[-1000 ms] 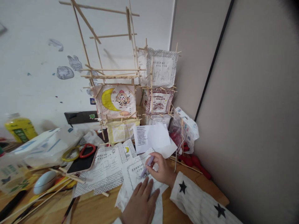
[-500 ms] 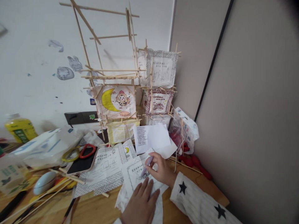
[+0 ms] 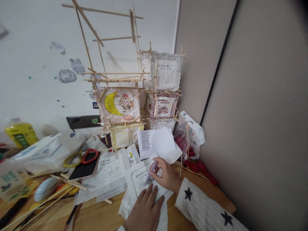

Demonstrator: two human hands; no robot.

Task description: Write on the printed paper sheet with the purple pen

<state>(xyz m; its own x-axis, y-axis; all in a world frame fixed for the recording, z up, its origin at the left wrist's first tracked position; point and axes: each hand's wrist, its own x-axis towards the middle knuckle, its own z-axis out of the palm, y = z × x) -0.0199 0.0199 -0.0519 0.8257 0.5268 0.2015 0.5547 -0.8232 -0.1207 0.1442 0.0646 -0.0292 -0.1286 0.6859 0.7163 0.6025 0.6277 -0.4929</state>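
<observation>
My right hand point(image 3: 163, 175) pinches a slim purple pen point(image 3: 152, 170), its tip down on a drawing. That sheet of thin white paper point(image 3: 134, 186) carries a scalloped border, handwritten characters and a dark sketch partly covered by my fingers. Flat on the lower half of the sheet lies my left hand point(image 3: 145, 208), fingers stretched out and pressing it to the wooden table. To the left, another drawing point(image 3: 112, 171) with a boat and a crosshatched edge touches the sheet. Behind them rests a small paper strip with a yellow moon point(image 3: 131, 155).
A wooden-stick frame point(image 3: 115, 75) with decorated paper panels rises at the back. A written page point(image 3: 157, 144) leans before it. Scissors with red handles point(image 3: 90, 156) lie on a phone point(image 3: 84, 168). Loose sticks, a light-blue mouse point(image 3: 46, 188) and a yellow bottle point(image 3: 21, 133) crowd the left; a plastic bag point(image 3: 192, 134) stands right.
Hardly anything differs. My right hand and the pen have shifted very slightly over the drawing, while my left hand stays flat in the same place.
</observation>
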